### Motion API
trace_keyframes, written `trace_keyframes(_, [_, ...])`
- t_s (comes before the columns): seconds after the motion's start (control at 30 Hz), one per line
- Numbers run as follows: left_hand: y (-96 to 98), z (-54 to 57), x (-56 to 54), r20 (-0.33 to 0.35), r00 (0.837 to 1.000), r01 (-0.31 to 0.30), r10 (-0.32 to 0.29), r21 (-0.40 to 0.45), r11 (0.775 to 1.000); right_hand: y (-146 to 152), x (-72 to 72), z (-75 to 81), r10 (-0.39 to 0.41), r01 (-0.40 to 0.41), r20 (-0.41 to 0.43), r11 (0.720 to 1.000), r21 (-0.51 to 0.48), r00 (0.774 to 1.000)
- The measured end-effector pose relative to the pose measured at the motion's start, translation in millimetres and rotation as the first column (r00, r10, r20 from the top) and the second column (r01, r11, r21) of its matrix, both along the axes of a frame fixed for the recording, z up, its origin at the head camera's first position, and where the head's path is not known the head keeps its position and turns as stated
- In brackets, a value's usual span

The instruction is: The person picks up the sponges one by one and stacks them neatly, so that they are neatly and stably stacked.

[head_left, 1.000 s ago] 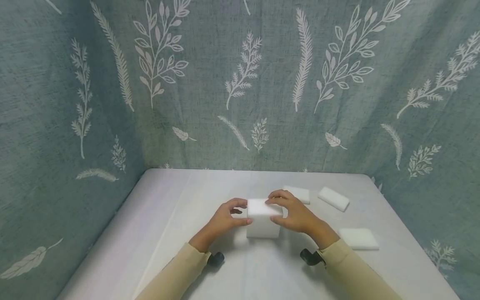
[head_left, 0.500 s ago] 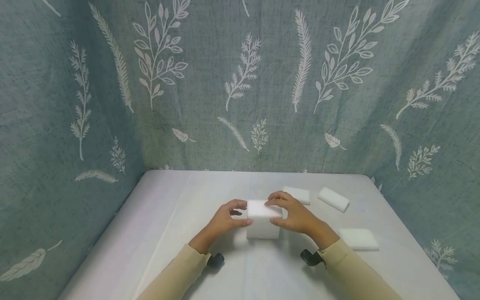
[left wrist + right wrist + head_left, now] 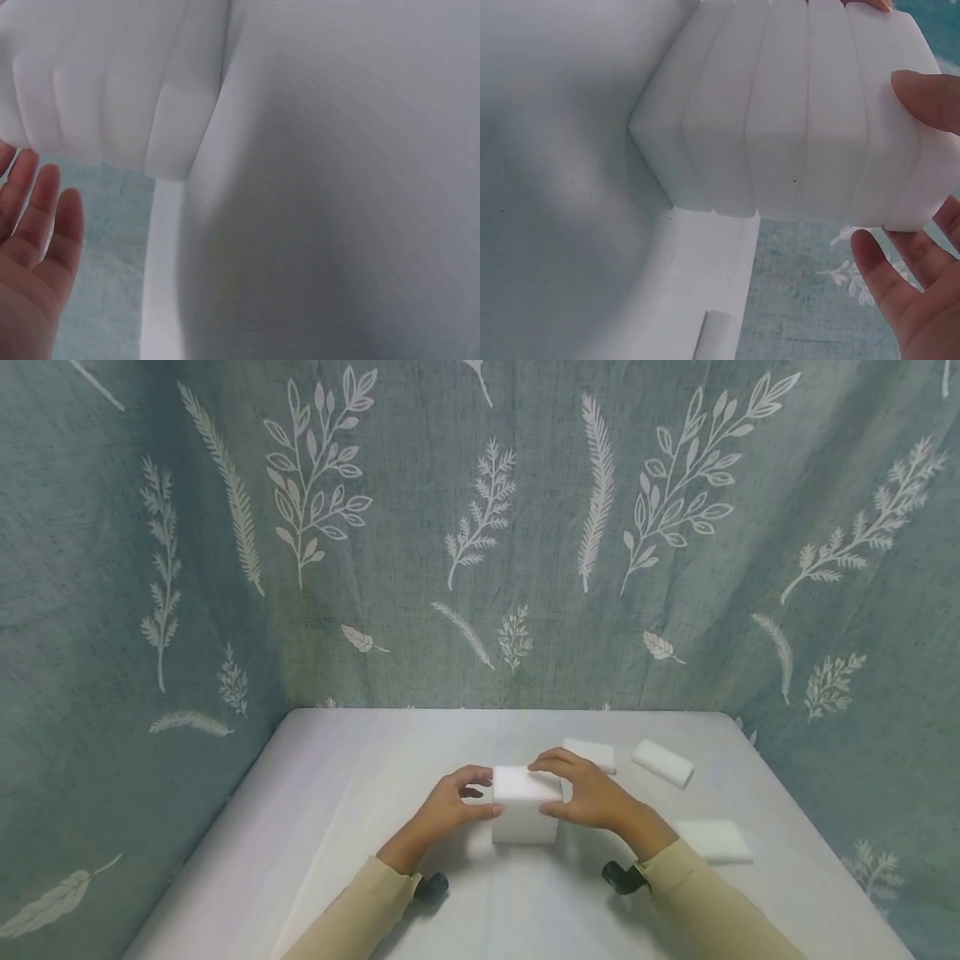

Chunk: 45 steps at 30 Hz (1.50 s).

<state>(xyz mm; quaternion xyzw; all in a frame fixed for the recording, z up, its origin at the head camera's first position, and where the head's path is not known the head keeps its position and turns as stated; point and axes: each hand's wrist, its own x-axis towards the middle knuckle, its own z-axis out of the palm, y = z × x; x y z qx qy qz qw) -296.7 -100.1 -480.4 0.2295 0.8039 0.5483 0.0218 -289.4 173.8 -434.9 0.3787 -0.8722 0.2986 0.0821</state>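
Note:
A stack of several white sponge blocks [image 3: 525, 822] stands upright on the white table [image 3: 330, 810], its layers lined up closely. On its left side, my left hand [image 3: 444, 802] holds the upper part, thumb at the front corner and fingers bent towards the side. Opposite it, my right hand [image 3: 596, 792] grips the top sponge [image 3: 904, 165] with the thumb on the front face and fingers around the far side. The left wrist view shows the left fingers [image 3: 67, 225] close to the side of the layers.
Right of the stack lie three loose white sponges: one [image 3: 592, 756] behind the right hand, one tilted [image 3: 663, 762] farther right, and one [image 3: 712, 842] by the right sleeve. A green leaf-patterned curtain [image 3: 405, 543] borders the table's back and sides.
The head view has tipped slightly upward, so the table and stack appear a little lower. Both hands keep their places at the stack.

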Motion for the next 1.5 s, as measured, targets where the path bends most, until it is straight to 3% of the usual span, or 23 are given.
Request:
trace_keyframes(0.27, [4.2,4.2,5.1,0.008,1.0,-0.004,0.003,0.02,1.0,3.2,3.6,1.5,-0.047,0.046,0.051,0.999,0.029,0.998])
trace_keyframes(0.3, [4.1,0.4,2.2,0.003,1.0,-0.004,0.004,0.02,1.0,4.4,4.5,1.6,-0.06,0.059,0.053,0.998,0.028,0.997])
trace_keyframes(0.47, [6.0,3.1,1.0,-0.016,1.0,0.01,-0.009,0.057,0.998,18.2,6.7,-0.1,-0.104,0.104,0.068,0.995,0.009,0.992])
trace_keyframes(0.83, [6.5,6.5,1.5,-0.028,0.999,0.018,-0.015,0.109,0.994,50.4,9.0,-0.6,-0.092,0.091,0.102,0.996,0.014,0.991])
trace_keyframes(1.0, [7.5,7.4,2.2,-0.011,1.0,0.02,-0.019,0.107,0.994,63.0,10.5,-2.8,-0.129,0.123,0.08,0.99,0.07,0.988])
trace_keyframes(1.27, [8.5,36.7,22.3,-0.005,0.997,0.071,-0.071,0.097,0.993,87.6,16.2,-10.4,-0.191,0.186,0.019,0.97,0.159,0.981])
trace_keyframes(1.5, [10.9,40.0,25.5,0.012,0.998,0.053,-0.055,0.103,0.993,110.1,22.9,-11.3,-0.238,0.216,0.063,0.946,0.242,0.969])
